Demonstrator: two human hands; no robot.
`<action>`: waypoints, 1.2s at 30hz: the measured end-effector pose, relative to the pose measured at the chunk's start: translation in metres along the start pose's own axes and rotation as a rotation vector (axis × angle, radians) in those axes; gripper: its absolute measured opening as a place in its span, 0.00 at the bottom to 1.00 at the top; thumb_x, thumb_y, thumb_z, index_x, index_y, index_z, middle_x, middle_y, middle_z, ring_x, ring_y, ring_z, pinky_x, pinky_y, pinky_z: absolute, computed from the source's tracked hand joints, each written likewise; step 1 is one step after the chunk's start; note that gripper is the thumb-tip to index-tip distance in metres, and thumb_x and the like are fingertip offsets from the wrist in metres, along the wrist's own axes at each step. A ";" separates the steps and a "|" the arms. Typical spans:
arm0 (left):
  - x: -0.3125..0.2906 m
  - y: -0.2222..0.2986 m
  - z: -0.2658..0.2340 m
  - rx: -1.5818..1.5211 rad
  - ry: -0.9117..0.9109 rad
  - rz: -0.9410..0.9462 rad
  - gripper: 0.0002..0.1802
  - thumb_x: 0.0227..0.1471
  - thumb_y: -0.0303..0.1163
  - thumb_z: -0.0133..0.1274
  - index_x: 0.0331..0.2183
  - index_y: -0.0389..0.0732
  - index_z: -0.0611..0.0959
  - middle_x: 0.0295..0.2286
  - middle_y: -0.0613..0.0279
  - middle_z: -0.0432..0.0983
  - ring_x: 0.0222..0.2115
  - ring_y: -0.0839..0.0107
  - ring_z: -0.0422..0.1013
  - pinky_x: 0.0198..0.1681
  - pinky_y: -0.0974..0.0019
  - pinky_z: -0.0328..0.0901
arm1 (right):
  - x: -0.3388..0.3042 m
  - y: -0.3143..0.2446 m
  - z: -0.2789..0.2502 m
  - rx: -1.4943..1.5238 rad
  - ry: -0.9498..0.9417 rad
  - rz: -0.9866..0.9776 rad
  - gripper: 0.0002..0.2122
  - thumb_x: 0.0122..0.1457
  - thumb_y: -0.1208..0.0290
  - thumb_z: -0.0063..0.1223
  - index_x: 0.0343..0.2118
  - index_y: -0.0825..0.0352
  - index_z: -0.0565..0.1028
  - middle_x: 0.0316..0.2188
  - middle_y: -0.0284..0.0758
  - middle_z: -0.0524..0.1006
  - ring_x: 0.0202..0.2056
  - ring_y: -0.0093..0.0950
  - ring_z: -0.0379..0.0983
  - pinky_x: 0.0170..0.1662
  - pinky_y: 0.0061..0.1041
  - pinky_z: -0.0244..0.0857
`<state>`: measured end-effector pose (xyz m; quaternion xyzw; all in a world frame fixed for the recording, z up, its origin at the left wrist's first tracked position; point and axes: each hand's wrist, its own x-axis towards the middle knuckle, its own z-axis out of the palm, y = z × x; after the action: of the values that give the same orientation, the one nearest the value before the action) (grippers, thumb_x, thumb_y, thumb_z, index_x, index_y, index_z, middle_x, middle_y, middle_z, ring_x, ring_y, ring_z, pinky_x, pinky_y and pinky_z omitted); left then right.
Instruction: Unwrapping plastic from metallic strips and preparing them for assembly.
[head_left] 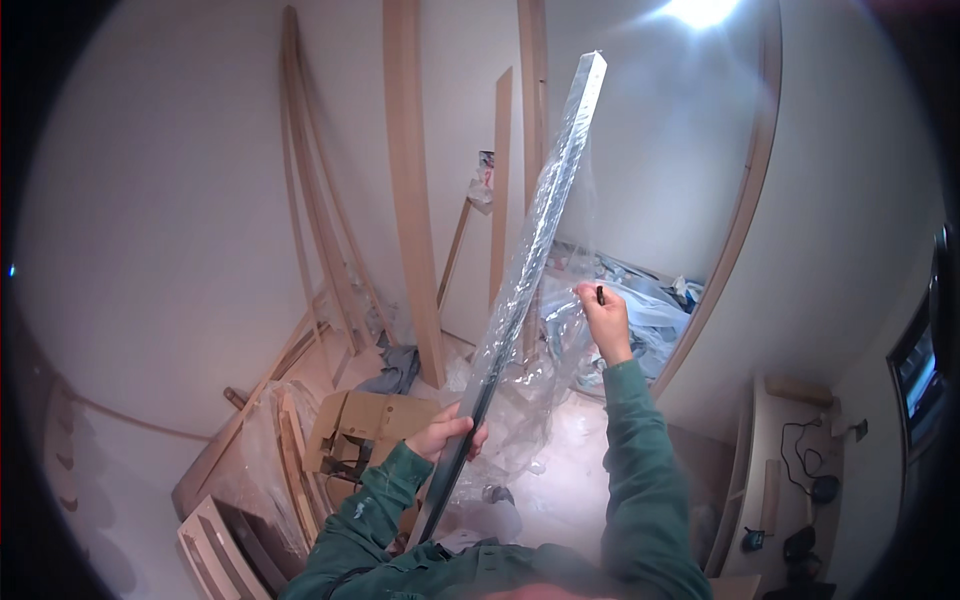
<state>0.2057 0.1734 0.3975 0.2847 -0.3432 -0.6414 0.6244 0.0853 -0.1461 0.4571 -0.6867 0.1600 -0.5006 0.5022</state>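
While long flat wooden boards (410, 200) lean on the white wall (180, 200), a straight, slim bar (516, 300), silvery above and dark below, slants upward between the hands. Clear film (545, 405), crinkled and shiny, covers its upper part and hangs loose to the right. Brown cardboard box (385, 410) at left, open; dark contents too unclear to name. Left hand (445, 432): fingers curled around the bar's lower part. Right hand (606, 318): fingers closed on a small dark stick (600, 295), tips at the loose film; cannot tell whether they pinch it.
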 end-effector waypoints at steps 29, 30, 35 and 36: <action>0.184 -0.067 -0.131 0.146 0.302 -0.179 0.27 0.54 0.53 0.50 0.40 0.37 0.70 0.25 0.61 0.71 0.24 0.75 0.66 0.29 0.73 0.62 | 0.079 0.216 -0.050 0.075 -0.339 0.645 0.10 0.58 0.65 0.55 0.33 0.68 0.78 0.19 0.19 0.67 0.20 0.11 0.57 0.23 0.14 0.50; 0.182 -0.069 -0.131 0.125 0.293 -0.182 0.26 0.56 0.51 0.48 0.41 0.35 0.71 0.26 0.61 0.72 0.26 0.74 0.67 0.32 0.71 0.64 | 0.082 0.220 -0.053 0.068 -0.353 0.596 0.10 0.58 0.65 0.55 0.32 0.68 0.78 0.19 0.19 0.67 0.21 0.11 0.57 0.25 0.14 0.51; 0.182 -0.094 -0.129 0.148 0.470 -0.218 0.25 0.58 0.46 0.46 0.45 0.32 0.71 0.30 0.61 0.73 0.31 0.72 0.70 0.39 0.67 0.67 | 0.091 0.227 -0.090 0.044 -0.507 0.459 0.10 0.55 0.69 0.58 0.36 0.69 0.75 0.30 0.28 0.74 0.32 0.17 0.69 0.36 0.16 0.62; 0.182 -0.099 -0.130 0.154 0.474 -0.229 0.24 0.57 0.44 0.48 0.46 0.33 0.71 0.31 0.61 0.73 0.31 0.73 0.70 0.39 0.68 0.66 | 0.091 0.228 -0.099 -0.045 -0.533 0.243 0.13 0.53 0.71 0.59 0.40 0.70 0.74 0.39 0.33 0.74 0.39 0.20 0.70 0.41 0.18 0.63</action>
<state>0.2388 -0.0203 0.2522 0.5106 -0.2006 -0.5953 0.5871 0.1066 -0.3656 0.3111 -0.7807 0.1144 -0.2354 0.5674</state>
